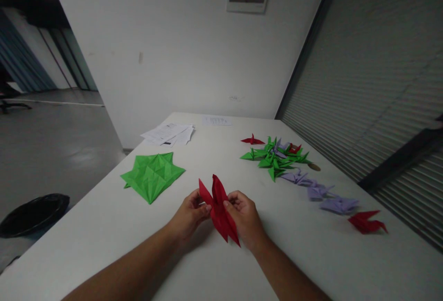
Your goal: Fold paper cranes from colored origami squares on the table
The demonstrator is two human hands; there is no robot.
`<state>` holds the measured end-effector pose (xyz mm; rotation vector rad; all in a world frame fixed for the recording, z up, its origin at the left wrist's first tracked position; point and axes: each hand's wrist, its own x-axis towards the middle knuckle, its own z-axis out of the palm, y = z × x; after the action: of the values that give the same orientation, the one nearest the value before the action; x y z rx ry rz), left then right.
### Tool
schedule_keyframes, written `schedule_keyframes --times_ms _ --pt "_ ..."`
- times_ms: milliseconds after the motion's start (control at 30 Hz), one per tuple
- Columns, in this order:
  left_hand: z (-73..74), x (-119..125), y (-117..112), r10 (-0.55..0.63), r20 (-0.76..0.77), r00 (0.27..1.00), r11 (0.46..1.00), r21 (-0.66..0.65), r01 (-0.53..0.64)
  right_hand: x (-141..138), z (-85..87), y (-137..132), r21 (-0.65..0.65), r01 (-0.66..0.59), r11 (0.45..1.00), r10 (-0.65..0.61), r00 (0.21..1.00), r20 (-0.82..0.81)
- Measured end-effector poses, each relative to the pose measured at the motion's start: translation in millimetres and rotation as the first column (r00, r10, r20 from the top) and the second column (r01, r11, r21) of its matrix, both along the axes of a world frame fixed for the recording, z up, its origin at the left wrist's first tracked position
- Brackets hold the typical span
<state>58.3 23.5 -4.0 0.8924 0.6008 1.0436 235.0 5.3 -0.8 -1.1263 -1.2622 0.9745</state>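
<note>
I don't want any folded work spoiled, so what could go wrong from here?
The left hand and right hand both pinch the red folded paper, so an uneven tug might tear it or bend its thin points. The green creased paper lies near the left edge of the white table; a careless sweep of the left forearm could knock it off.
</note>
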Motion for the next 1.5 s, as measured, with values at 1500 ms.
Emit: schedule_keyframes --times_ms 1500 --pt "4.5 -7 -7 0.6 -0.634 0.488 0.73 0.683 -0.01 -3 2.8 -16 0.455 -0.115 0.883 -0.1 0.901 0.422"
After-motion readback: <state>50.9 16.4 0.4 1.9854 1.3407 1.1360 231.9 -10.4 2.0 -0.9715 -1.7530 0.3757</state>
